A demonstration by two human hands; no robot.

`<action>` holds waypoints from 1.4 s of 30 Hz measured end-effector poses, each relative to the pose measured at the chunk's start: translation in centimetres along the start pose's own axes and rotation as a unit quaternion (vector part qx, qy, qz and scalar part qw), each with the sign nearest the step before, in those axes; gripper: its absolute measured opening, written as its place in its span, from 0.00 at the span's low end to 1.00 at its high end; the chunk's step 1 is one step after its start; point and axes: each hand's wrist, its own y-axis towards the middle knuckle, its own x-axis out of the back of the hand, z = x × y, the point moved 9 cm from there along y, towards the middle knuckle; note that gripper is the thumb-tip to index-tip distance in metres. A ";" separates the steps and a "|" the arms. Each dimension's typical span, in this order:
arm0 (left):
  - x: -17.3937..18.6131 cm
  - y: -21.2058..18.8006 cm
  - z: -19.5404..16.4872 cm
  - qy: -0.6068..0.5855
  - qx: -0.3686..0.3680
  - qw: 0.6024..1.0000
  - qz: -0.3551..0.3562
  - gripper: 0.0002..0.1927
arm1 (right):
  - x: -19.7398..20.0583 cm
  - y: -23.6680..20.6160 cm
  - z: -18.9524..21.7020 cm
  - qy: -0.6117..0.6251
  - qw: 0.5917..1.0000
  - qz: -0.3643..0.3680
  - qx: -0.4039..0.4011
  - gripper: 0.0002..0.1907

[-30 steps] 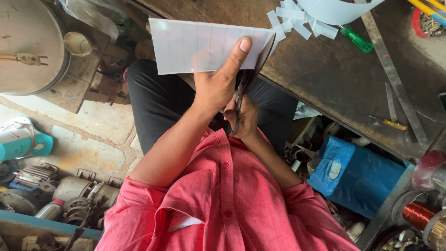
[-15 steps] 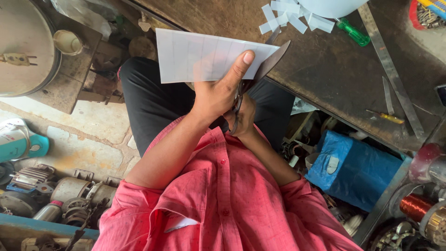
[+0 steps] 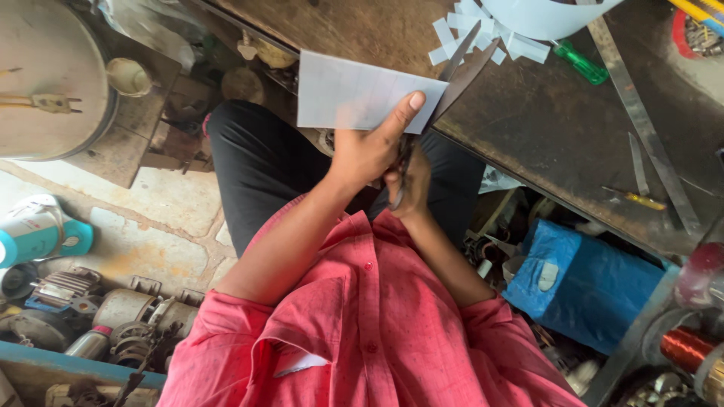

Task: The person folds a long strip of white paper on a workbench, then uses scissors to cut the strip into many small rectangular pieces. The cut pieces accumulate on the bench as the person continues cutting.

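Note:
My left hand (image 3: 369, 151) holds a pale, faintly lined rectangular sheet (image 3: 351, 94) over my lap, thumb pressed on its right edge. Just below and to the right, my right hand (image 3: 413, 181) grips the handles of a pair of scissors (image 3: 461, 66). The blades are spread apart at the sheet's right edge and point toward the workbench. Several small cut strips (image 3: 483, 34) of the same pale material lie on the dark workbench (image 3: 543, 128) just beyond the blade tips.
On the bench lie a green-handled screwdriver (image 3: 577, 64), a long metal ruler (image 3: 641, 120) and a yellow-handled tool (image 3: 637, 198). A blue bag (image 3: 584, 283) and a copper wire spool (image 3: 688, 348) sit lower right. A round metal drum (image 3: 45, 75) and motor parts (image 3: 113, 324) crowd the left.
The scissors have risen from behind the sheet; their blades now stand apart at its right edge. The sheet and both hands have shifted slightly in view.

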 end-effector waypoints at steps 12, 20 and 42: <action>1.2 3.0 2.5 -0.065 -0.096 0.990 -0.078 0.14 | -0.7 -0.4 -4.0 0.119 0.981 -0.022 -0.151 0.38; 6.3 4.2 4.7 -0.174 -0.028 0.969 -0.172 0.13 | -3.6 -1.1 -5.2 0.230 0.964 0.042 -0.124 0.27; 5.8 0.1 -2.5 -0.023 -0.128 0.985 0.116 0.25 | 13.1 10.3 -4.3 -0.518 0.817 0.134 -0.217 0.24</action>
